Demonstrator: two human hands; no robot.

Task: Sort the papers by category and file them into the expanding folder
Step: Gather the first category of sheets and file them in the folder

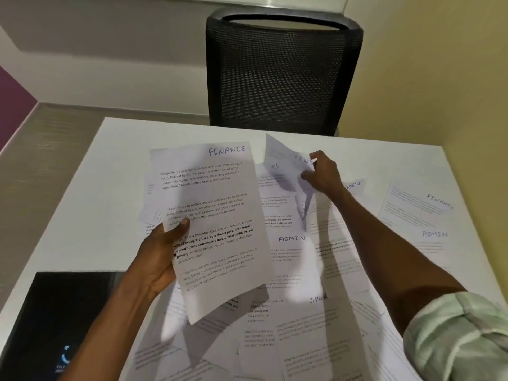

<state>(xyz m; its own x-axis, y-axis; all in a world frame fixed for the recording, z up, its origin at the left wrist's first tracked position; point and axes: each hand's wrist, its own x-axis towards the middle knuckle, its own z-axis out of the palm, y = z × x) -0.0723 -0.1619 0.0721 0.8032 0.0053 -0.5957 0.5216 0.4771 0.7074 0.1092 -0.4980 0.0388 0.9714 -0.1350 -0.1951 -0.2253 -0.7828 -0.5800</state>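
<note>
held sheet point(217, 229): FINANCE | table sheets: ADMIN point(292, 238), SPORTS point(354, 185)

We see a white sheet marked FINANCE point(217, 226) held up over the table's middle. Another sheet point(288, 171) is lifted, bent. More papers point(316, 284) lie scattered flat. A black folder point(63, 312) sits at the near left corner.

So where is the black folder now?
The black folder lies at the near left corner of the white table, just left of the left hand holding the FINANCE sheet.
</note>
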